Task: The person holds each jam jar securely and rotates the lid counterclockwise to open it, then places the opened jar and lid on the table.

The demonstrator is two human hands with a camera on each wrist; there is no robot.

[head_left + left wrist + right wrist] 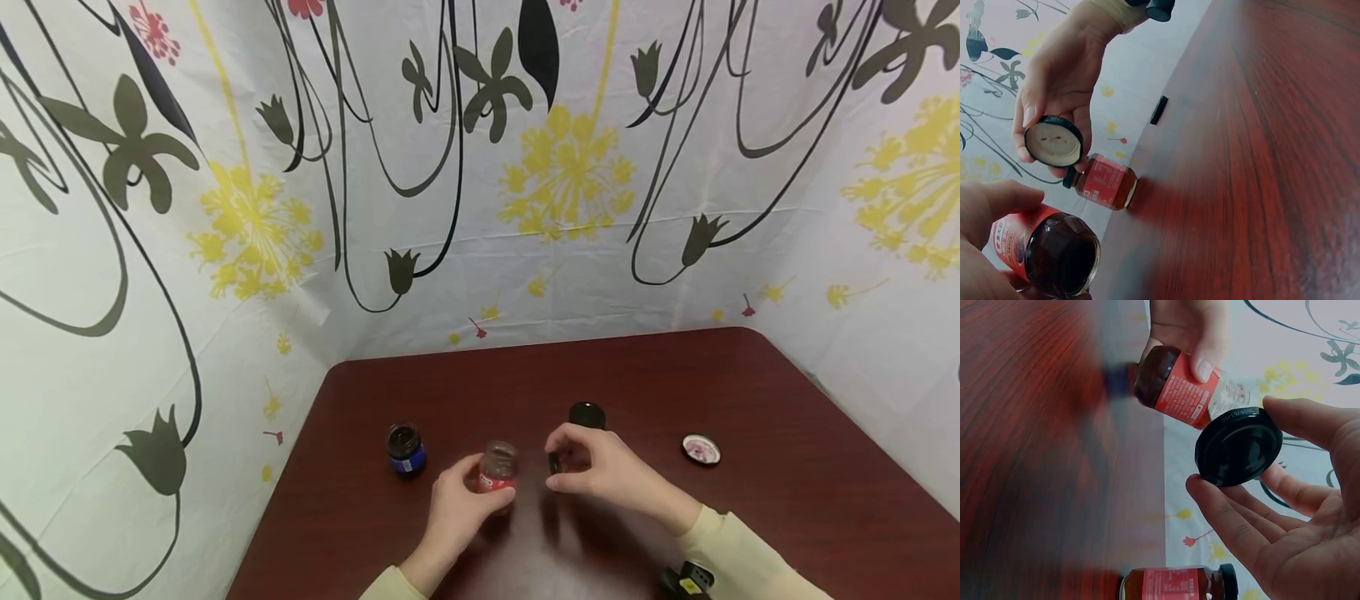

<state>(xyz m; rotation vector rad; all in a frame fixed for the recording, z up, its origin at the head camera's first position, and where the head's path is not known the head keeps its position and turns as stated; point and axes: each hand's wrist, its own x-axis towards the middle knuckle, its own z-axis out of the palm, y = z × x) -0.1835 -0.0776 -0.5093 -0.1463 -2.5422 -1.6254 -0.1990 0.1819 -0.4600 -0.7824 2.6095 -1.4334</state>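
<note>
Head view, with both wrist views: the person before me works with two hands above a dark red table (465, 383). Left hand (457, 507): thumb and fingers curl round a red-labelled jar (497, 482), spread only as wide as its body; the jar is uncapped, its upper glass clear above the label. Right hand (603, 472): thumb and fingertips pinch a black lid (1238, 450) by its rim, parted by the lid's breadth; the lid stands on edge, pale underside towards the left hand, and is apart from the jar. Behind the right hand stands a capped jar (587, 415). At left is an open blue-labelled jar (406, 457); at right a loose lid (701, 450) lies pale side up.
</note>
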